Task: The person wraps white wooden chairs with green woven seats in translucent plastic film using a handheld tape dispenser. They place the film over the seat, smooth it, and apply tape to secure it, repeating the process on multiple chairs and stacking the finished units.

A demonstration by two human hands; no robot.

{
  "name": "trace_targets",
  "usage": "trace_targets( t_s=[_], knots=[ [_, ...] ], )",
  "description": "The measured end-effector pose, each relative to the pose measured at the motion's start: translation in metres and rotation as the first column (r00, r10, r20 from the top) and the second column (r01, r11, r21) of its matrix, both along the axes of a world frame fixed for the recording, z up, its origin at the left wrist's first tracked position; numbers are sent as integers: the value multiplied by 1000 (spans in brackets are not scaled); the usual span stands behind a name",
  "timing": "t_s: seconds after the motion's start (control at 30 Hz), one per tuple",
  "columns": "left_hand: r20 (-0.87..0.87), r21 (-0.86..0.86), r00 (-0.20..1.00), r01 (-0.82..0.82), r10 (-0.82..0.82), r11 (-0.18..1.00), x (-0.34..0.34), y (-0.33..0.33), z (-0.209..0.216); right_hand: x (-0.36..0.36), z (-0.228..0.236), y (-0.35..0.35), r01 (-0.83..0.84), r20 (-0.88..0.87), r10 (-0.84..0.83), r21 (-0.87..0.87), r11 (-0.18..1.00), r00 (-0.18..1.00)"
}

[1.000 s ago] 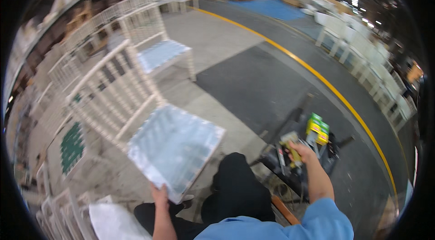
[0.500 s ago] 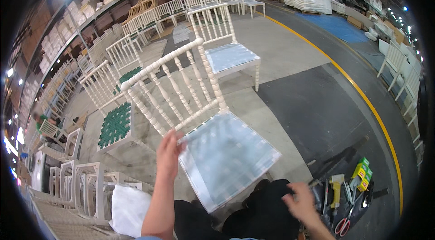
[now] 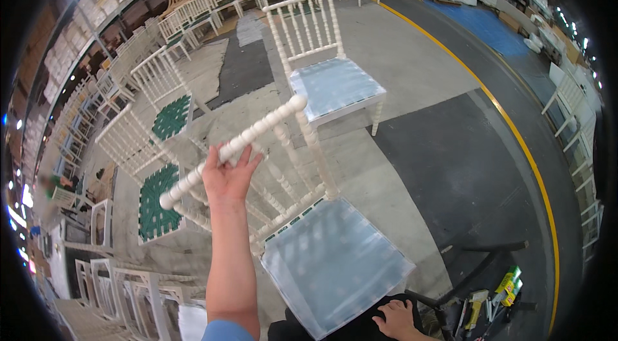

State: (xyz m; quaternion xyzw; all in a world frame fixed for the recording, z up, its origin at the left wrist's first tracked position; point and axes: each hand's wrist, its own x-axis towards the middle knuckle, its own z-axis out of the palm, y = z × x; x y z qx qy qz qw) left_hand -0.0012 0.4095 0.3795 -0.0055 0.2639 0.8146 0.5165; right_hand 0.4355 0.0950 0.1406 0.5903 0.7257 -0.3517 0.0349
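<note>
Chair (image 3: 309, 241) — off-white, beaded top rail (image 3: 273, 119), turned spindles (image 3: 293, 156), pale-blue seat (image 3: 338, 267)

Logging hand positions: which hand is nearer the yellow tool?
Right. The right hand rests on the thigh, left of the yellow tool; the left hand is farther, at the chair's top rail.

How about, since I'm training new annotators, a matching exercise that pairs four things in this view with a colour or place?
Column one:
1. left hand
2. woven seat webbing
3. right hand
4. painted floor line

Column two:
A. at the dark trousers
B. yellow
C. at the nearest chair's top rail
D. green

Right pairs: 1-C, 2-D, 3-A, 4-B
</note>
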Motion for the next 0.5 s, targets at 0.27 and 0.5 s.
trace_targets(
  t_s=[0.27, 0.5],
  knots=[
    [-44, -160, 982, 172, -181, 972, 4, -28, 19, -148, 111, 113, 116, -720, -440, -453, 884, 537],
    [-210, -244, 808, 502, -550, 830, 39, -136, 42, -289, 316, 228, 205, -712, -690, -661, 722, 131]
  ],
)
